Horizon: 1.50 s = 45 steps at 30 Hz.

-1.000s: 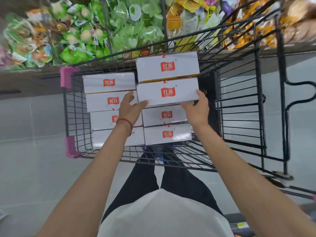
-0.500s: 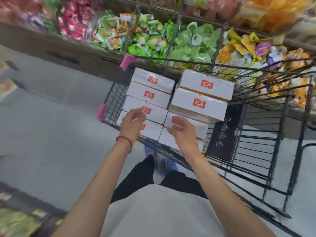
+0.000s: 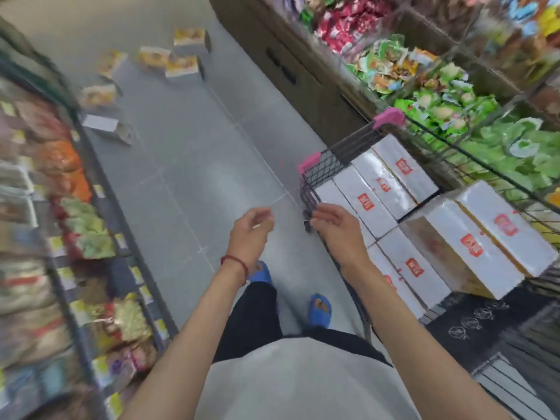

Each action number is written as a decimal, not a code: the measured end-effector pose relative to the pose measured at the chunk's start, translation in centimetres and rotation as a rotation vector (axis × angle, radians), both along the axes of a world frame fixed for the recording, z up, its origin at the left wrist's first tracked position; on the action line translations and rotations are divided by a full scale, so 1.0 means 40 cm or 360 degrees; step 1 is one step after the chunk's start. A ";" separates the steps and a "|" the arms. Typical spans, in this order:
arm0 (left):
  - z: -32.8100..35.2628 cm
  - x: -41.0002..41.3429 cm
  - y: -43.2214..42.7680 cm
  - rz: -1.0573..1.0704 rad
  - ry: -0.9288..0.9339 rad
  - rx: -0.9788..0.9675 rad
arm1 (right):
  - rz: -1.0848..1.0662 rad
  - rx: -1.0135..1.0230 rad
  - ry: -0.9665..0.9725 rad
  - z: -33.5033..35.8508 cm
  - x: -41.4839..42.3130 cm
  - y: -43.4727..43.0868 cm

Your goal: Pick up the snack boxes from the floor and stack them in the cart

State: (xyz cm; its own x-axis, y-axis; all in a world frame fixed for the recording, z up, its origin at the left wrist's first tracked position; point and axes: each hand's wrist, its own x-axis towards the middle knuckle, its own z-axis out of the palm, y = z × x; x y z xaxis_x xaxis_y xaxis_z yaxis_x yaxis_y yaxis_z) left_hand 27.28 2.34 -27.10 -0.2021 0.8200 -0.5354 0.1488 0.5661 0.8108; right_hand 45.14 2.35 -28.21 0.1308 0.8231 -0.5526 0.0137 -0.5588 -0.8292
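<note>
Change vs 0.5 s back: view is swinging left, so cart (image 3: 309,189) is now sitting at right of frame instead of centre, and aisle floor (image 3: 188,165) is filling the middle. Both hands are coming off the load. Left hand (image 3: 250,234) is hanging over bare floor at centre frame, fingers loosely curled, gripping nothing. Right hand (image 3: 336,231) is hovering at the cart's near-left corner, fingers half-bent, also gripping nothing. Contact with the wire: can't tell, too much blur. Red string (image 3: 236,262) is sitting on the left wrist.

Stacked boxes (image 3: 366,204) are lying in the cart, white tops with red labels, in low rows on the left side. Taller pile (image 3: 485,237) is sitting at right, one layer higher. Loose boxes (image 3: 181,65) are lying on the floor at upper left of frame, well apart from the cart: several yellow-printed ones, scattered. White one (image 3: 100,122) is lying nearer, at left by the shelf foot.

Surface: grey tiles, pale grout lines, glare patch showing mid-frame.

Room: shop aisle. Shelving (image 3: 36,237) with mixed snack bags is running down the left edge, heavily blurred. Bins (image 3: 439,95) of green, red and yellow packets are running along the upper right, behind the cart. Pink corner guards (image 3: 389,116) are capping the cart's far rim. Blue sandals (image 3: 318,310) are standing on tile at lower centre.
</note>
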 end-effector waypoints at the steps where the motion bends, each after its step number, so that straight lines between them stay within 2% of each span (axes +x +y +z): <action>1: -0.003 -0.032 0.003 0.0058 -0.0010 0.0001 | 0.0057 -0.0008 0.0004 0.003 -0.035 0.018; 11: -0.062 -0.417 0.136 0.0380 -0.0089 -0.0075 | 0.0538 -0.0066 -0.0010 -0.018 -0.453 0.263; 21: -0.047 -0.822 0.434 0.0385 -0.0028 -0.0053 | 0.0579 -0.0084 -0.0022 0.041 -0.818 0.567; 31: -0.054 -1.003 0.882 0.0285 -0.0036 -0.0050 | 0.0582 -0.0106 0.0002 0.026 -0.984 1.034; 40: -0.018 -1.090 1.354 0.0587 -0.0123 -0.0109 | 0.0842 -0.0096 -0.0069 0.034 -1.085 1.549; 45: -0.027 -1.156 1.603 0.0659 -0.0152 -0.0095 | 0.0855 -0.0102 -0.0061 0.033 -1.163 1.832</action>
State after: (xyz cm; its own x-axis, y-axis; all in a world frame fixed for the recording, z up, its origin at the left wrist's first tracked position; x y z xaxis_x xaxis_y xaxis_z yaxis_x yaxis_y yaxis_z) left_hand -18.97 66.47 -28.19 -0.4550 0.6471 -0.6117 -0.1749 0.6086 0.7739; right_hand -1.39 75.62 -26.90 -0.2785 0.7444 -0.6069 0.3408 -0.5142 -0.7871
